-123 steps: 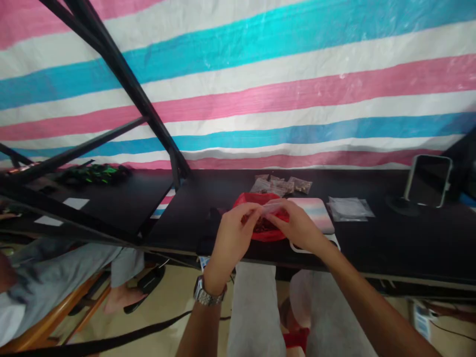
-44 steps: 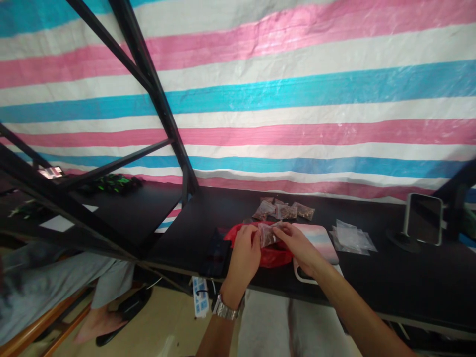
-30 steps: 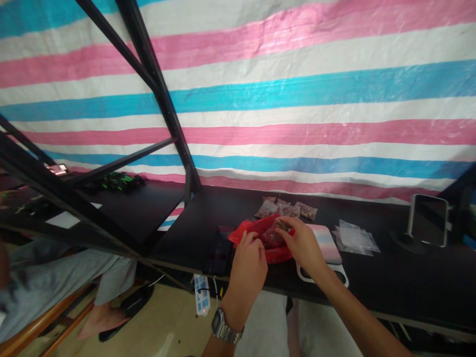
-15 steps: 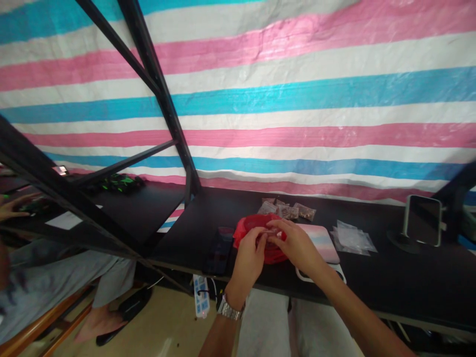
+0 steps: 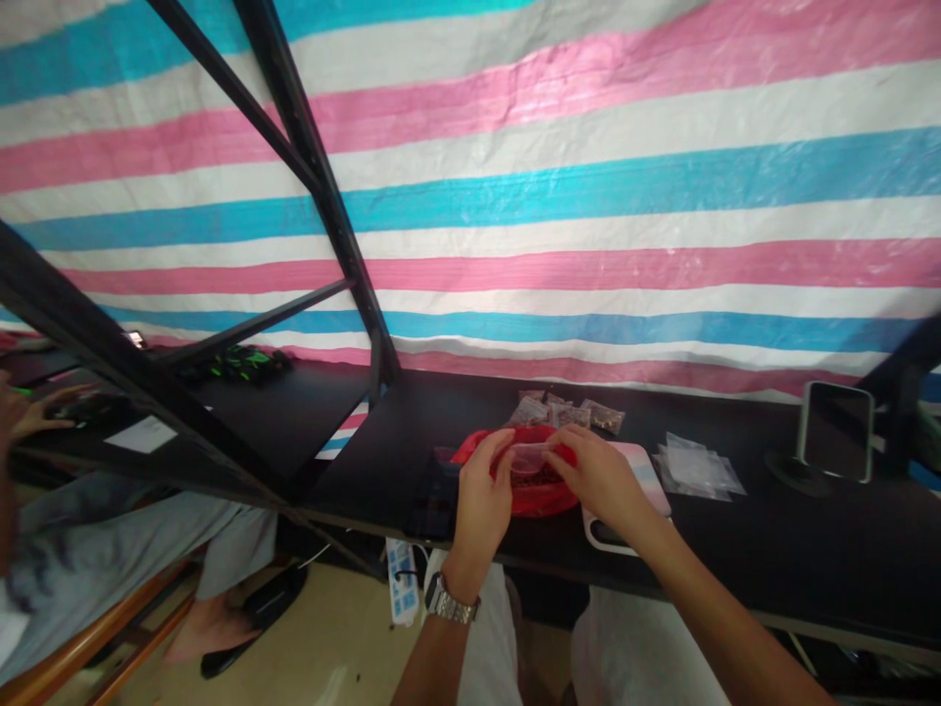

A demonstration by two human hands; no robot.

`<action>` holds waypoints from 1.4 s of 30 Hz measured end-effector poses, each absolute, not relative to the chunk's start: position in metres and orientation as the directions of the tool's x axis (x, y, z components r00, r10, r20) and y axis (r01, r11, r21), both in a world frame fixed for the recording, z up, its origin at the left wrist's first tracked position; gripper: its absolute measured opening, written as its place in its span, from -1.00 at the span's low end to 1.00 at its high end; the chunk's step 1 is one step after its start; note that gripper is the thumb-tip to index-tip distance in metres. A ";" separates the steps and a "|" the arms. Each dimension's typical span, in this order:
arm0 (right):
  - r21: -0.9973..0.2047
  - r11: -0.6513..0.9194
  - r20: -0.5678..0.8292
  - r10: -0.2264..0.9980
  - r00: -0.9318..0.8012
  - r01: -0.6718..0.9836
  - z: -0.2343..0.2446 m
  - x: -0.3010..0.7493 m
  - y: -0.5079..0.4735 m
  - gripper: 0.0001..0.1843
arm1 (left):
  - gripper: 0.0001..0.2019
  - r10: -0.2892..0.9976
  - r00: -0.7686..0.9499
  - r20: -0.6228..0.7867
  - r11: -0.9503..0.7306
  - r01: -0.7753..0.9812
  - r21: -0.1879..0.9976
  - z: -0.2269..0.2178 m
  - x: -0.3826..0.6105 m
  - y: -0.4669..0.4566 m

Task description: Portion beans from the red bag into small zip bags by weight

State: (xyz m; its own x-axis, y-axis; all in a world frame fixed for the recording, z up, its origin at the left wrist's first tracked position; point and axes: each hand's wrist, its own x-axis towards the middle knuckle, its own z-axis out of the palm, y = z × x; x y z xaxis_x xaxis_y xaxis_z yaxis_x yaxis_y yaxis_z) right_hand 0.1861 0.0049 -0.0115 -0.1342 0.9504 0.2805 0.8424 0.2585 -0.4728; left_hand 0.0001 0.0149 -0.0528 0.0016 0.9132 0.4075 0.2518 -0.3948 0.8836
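Observation:
Between my two hands is a small clear plastic cup [image 5: 527,459], held over a red plastic bag [image 5: 544,505] spread open like a bowl. Small brown bits lie inside the red bag. My left hand [image 5: 485,485], with a metal watch on its wrist, pinches the cup's left side. The fingers of my right hand [image 5: 597,476] are closed on its right side. Just behind the bag are several filled clear packets [image 5: 569,417] of small brownish pieces.
Right of my hands are a pastel-striped case [image 5: 638,471] and a pile of flat clear bags [image 5: 695,466]. A screen on a stand [image 5: 836,431] is farther right. A dark phone [image 5: 433,495] lies left. Beyond the black frame [image 5: 323,196] sits another person [image 5: 147,549].
My hands have spread a little apart, and the clear cup now shows between them. More of the red bag's brown contents is visible. The other person's hand has shifted slightly.

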 end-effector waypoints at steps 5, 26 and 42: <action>-0.580 0.247 0.316 0.946 -0.065 0.776 -0.019 0.190 0.015 -0.81 | -0.65 0.907 0.001 0.421 -0.404 0.277 0.872 -0.056 -0.011 0.008; -0.311 -0.547 0.349 0.695 0.629 0.777 -0.043 0.346 -0.016 -0.32 | -0.73 0.867 0.082 0.491 -0.493 0.275 0.825 -0.031 -0.018 0.001; -0.100 -0.048 0.005 0.999 0.049 0.994 -0.020 0.213 0.094 -0.69 | -0.68 0.853 0.419 0.312 -0.446 0.272 0.853 -0.017 -0.018 -0.019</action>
